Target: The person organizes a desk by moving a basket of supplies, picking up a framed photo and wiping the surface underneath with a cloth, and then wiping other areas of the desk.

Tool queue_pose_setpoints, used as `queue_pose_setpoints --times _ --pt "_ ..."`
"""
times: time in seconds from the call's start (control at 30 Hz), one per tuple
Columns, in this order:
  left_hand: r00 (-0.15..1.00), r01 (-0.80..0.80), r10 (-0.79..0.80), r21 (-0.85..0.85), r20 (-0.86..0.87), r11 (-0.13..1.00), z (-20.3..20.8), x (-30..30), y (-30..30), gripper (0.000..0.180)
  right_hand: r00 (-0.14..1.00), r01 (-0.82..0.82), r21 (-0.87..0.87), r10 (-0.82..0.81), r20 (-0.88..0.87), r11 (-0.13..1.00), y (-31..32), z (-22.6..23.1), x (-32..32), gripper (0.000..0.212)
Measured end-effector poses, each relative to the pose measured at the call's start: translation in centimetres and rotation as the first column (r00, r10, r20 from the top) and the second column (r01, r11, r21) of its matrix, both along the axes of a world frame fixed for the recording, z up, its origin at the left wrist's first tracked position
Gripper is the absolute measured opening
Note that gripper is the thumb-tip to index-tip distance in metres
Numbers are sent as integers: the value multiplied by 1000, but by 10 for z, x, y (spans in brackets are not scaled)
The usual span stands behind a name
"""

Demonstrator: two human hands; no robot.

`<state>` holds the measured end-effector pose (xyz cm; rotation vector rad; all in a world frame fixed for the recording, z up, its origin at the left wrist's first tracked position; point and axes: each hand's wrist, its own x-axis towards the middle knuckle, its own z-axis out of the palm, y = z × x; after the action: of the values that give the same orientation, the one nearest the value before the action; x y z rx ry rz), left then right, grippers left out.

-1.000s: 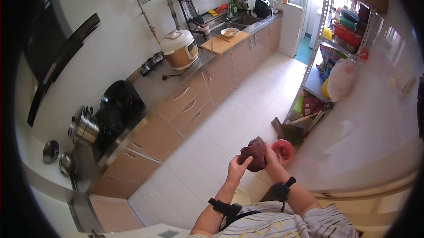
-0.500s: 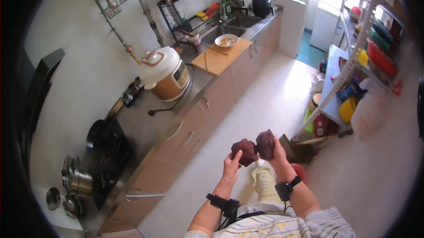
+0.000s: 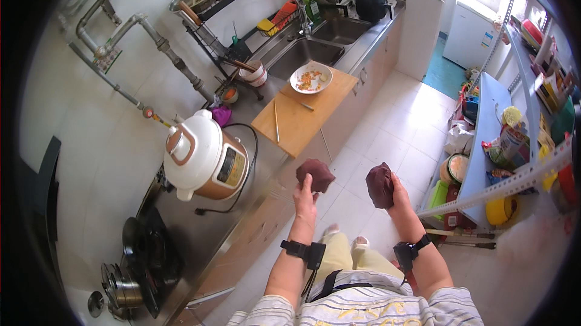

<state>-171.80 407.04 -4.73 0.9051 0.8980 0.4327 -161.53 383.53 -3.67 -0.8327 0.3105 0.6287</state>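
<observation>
The left hand point(image 3: 305, 200), fingers partly curled, grips a lumpy maroon bundle point(image 3: 318, 173) near the wooden cutting board point(image 3: 304, 127). The right hand point(image 3: 399, 199), fingers mostly hidden, wraps a second maroon bundle point(image 3: 379, 187) above the tiled floor point(image 3: 390, 114).

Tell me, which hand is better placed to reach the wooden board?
The left hand, probably: it appears nearer the wooden board, though it holds a maroon lump; the right hand, holding another lump, is farther off.
</observation>
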Motion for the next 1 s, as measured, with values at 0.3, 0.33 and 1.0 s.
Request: queue_pose_setpoints --times 0.3,0.33,1.0 --pt "941 -320 295 154 164 935 26 132 210 38 998 61 68 -59 -23 996 45 -1 88 38" --pt "906 -404 367 175 210 898 22 143 233 39 997 70 77 -68 -26 995 54 -2 95 38" --pt "-404 910 -908 -52 110 -411 29 94 -236 41 614 755 -294 -790 1 586 -109 34 -114 48"
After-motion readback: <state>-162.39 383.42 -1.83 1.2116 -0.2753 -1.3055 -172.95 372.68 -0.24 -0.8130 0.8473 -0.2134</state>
